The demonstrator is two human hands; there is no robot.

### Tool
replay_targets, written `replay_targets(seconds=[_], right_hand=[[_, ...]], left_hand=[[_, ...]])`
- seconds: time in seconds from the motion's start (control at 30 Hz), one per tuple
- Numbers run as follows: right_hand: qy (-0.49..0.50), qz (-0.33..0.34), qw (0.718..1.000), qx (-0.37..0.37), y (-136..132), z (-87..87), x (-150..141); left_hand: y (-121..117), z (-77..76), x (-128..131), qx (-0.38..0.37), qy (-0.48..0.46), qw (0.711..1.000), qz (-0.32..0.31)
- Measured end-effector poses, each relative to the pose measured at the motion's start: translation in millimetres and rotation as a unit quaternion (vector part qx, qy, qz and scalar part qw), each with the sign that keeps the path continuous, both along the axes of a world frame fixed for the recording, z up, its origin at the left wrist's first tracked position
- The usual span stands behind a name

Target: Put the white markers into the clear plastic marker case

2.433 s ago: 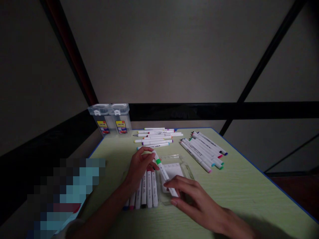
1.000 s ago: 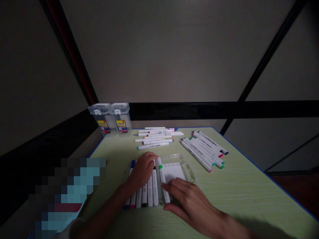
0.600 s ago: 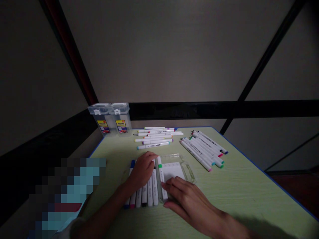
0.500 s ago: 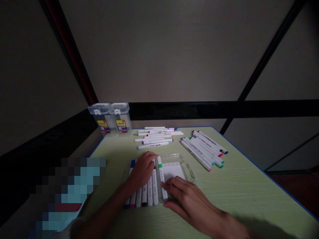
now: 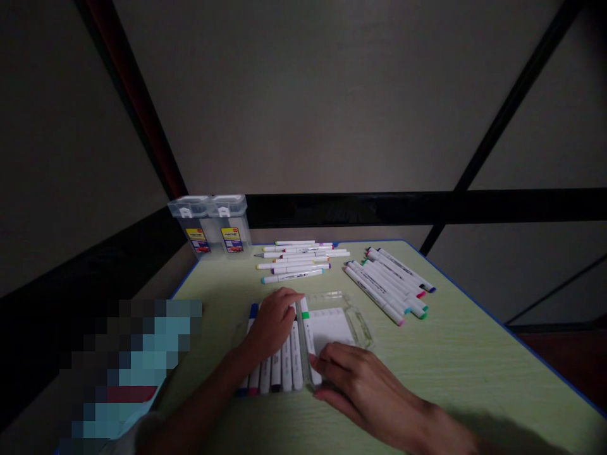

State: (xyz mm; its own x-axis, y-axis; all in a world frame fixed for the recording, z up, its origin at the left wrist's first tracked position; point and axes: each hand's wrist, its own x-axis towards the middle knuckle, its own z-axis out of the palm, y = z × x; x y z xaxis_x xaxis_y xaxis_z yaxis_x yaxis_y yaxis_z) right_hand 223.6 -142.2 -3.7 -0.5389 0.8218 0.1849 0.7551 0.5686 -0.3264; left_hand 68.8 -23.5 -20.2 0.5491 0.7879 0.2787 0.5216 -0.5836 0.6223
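Note:
A clear plastic marker case lies open on the green table. Several white markers lie side by side in its left half, the last one green-capped. My left hand rests flat on the far ends of these markers, fingers spread. My right hand touches the near end of the green-capped marker with its fingertips, fingers loosely curled. The dim light hides whether it grips anything.
Two loose groups of white markers lie further back: one row at the centre and one at the right. Two closed clear cases stand upright at the table's far left corner. A black rail runs behind the table.
The green-capped marker, held tilted between both hands at first, now lies flat in the row. My left hand settled on the markers; my right hand slid slightly nearer.

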Motion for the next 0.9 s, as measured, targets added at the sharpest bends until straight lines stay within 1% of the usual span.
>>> replay_targets(seconds=[0.13, 0.4, 0.6, 0.9], right_hand=[[-0.016, 0.003, 1.0, -0.001, -0.5, -0.2, 0.4], [-0.014, -0.003, 1.0, -0.021, -1.3, -0.5, 1.1], [-0.009, 0.0, 1.0, -0.021, -0.2, 0.6, 1.3], [-0.05, 0.017, 0.999, -0.003, 1.9, 4.7, -2.1]], left_hand=[[0.0, -0.8, 0.0, 0.013, 0.016, 1.0, -0.008], [-1.9, -3.6, -1.2, 0.058, 0.07, 0.996, -0.025], [-1.4, -3.9, -1.5, 0.062, 0.08, 0.994, -0.028], [-1.3, -2.2, 1.0, 0.058, 0.077, 0.995, -0.025]])
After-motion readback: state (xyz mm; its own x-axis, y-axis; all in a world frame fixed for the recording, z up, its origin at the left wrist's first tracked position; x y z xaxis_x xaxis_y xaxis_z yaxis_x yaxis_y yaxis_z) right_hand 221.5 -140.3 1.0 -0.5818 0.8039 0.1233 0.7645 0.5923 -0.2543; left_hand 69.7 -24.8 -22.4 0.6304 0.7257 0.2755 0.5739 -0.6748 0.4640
